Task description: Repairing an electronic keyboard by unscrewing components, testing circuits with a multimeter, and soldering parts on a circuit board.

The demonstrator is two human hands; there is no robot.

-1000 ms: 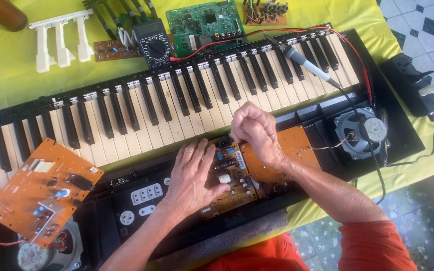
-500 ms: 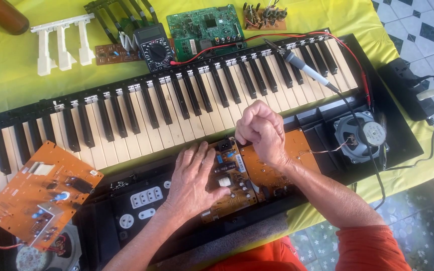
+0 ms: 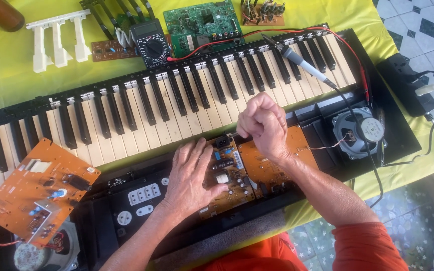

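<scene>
Opened keyboard case [image 3: 398,145] is the only container here. Left to right inside it: a speaker [image 3: 31,253] at the bottom-left corner, an orange circuit board [image 3: 36,188] lying loose and tilted over it with red wires, a dark button panel [image 3: 136,200], a brown component board [image 3: 227,175] in the middle, a plain orange board [image 3: 297,148] beside it, then a round speaker [image 3: 360,130] at the right end.

Key row [image 3: 177,110] runs along the far side of the case. Yellow cloth [image 3: 6,65] beyond it carries loose white keys [image 3: 56,37], a multimeter [image 3: 152,46], a green board [image 3: 204,22]. Soldering iron [image 3: 302,62] lies across the right-hand keys. Free room is mostly the cloth at far left; right edge is crowded by a black adapter [image 3: 408,85] and cables.

Left hand [image 3: 189,175] flat, fingers spread, pressing on the brown board's left part. Right hand [image 3: 262,125] closed in a fist over the seam between the boards; can't tell what it pinches.
</scene>
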